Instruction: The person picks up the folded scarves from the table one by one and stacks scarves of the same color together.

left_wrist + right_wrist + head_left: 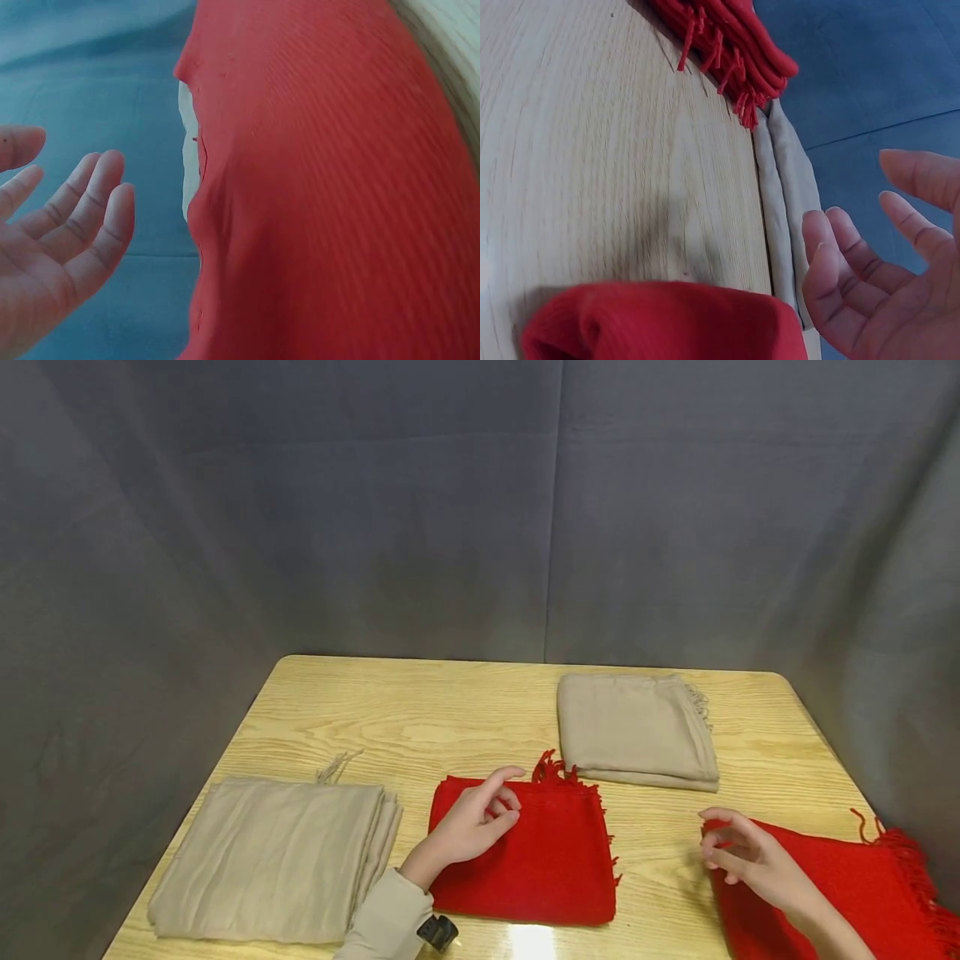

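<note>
In the head view, my left hand (472,822) hovers over the folded red cloth (547,860) at the middle, its fingers loosely bent and holding nothing. My right hand (757,860) is above the left edge of a second red cloth (847,877) at the right, also empty with relaxed fingers. The left wrist view shows my left hand (67,247) beside the red cloth (322,180), not touching it. In the right wrist view, my right hand (885,277) is apart from the near red cloth (675,322); another fringed red cloth (735,45) lies beyond.
A folded beige cloth (270,860) lies at the left of the wooden table (420,710). Another beige cloth (637,727) with a fringe lies at the back right. Dark grey fabric (412,510) hangs behind and on both sides of the table.
</note>
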{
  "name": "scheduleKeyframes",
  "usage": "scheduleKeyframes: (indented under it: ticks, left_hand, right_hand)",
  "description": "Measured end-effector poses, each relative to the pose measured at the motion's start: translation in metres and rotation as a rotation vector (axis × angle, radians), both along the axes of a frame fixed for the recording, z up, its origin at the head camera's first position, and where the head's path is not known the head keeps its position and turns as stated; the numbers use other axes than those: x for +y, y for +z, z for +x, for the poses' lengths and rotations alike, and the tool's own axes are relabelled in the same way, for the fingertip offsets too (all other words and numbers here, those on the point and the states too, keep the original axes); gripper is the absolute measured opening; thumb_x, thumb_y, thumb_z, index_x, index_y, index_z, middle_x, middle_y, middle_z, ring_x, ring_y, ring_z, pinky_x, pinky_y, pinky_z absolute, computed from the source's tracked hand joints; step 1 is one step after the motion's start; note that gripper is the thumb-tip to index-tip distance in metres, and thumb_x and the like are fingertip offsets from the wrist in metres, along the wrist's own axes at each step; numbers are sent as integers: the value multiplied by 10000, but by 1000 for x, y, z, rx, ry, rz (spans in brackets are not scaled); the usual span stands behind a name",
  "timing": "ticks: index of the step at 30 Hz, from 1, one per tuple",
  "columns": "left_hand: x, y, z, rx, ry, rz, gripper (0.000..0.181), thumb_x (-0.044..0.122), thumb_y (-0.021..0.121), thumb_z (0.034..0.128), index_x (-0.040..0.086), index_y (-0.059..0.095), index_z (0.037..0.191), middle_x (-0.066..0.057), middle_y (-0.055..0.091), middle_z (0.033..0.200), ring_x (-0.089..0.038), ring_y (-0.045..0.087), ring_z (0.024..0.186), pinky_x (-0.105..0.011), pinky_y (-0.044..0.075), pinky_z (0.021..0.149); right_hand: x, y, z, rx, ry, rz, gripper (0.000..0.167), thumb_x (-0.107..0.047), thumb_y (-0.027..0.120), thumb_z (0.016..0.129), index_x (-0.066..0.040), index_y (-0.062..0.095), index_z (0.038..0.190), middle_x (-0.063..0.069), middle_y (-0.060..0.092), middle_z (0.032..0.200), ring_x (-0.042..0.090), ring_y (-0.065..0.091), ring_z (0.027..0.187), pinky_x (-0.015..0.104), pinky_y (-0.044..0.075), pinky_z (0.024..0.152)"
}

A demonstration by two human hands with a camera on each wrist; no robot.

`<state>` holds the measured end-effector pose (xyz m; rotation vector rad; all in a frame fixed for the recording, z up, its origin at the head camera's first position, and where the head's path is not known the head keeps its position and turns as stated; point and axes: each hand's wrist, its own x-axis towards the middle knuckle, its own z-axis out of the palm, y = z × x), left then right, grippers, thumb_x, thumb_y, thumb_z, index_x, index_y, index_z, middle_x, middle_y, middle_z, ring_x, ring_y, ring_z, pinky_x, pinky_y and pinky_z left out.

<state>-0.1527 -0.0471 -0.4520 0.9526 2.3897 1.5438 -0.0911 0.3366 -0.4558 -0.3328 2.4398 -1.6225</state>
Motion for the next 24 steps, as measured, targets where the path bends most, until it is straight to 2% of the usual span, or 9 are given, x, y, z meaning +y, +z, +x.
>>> scheduleKeyframes:
  ticks: [8, 13, 16, 18, 24]
  left_hand:
    - [12, 2, 0, -34, 15, 33, 500, -7, 538, 873, 100, 366, 1331, -163, 585, 987, -128, 578, 781, -240, 477, 662]
    - [21, 4, -2, -34, 1, 30, 499, 1, 543, 873, 117, 367, 1326, -156, 587, 1000, -121, 579, 788, -235, 481, 666]
    - [26, 6, -2, -26, -4, 24, 494, -3, 546, 872, 142, 391, 1319, -136, 587, 1002, -117, 572, 791, -227, 478, 667]
    - [30, 11, -1, -22, -4, 19, 480, -7, 544, 873, 142, 414, 1310, -131, 584, 1002, -127, 569, 795, -228, 475, 673]
    - [38, 40, 10, -36, -15, 34, 436, -39, 531, 865, 59, 447, 1282, -123, 580, 986, -158, 568, 807, -233, 471, 685]
  right_hand:
    - [9, 2, 1, 3, -49, 38, 386, -36, 522, 905, -263, 462, 1212, -12, 597, 915, 123, 589, 763, 288, 457, 566]
    - [16, 3, 2, 17, -55, 48, 369, -26, 521, 902, -223, 459, 1209, 0, 596, 912, 130, 593, 759, 292, 461, 561]
    - [20, 3, 4, -2, -71, 70, 332, -37, 525, 903, -194, 458, 1187, -12, 605, 914, 131, 600, 761, 294, 463, 565]
    - [24, 4, 6, -23, -78, 82, 310, -43, 521, 906, -164, 450, 1183, -19, 608, 923, 128, 599, 768, 297, 463, 570]
    - [36, 5, 7, -84, -103, 126, 313, -84, 518, 917, -145, 424, 1210, -25, 608, 940, 122, 593, 784, 298, 466, 593]
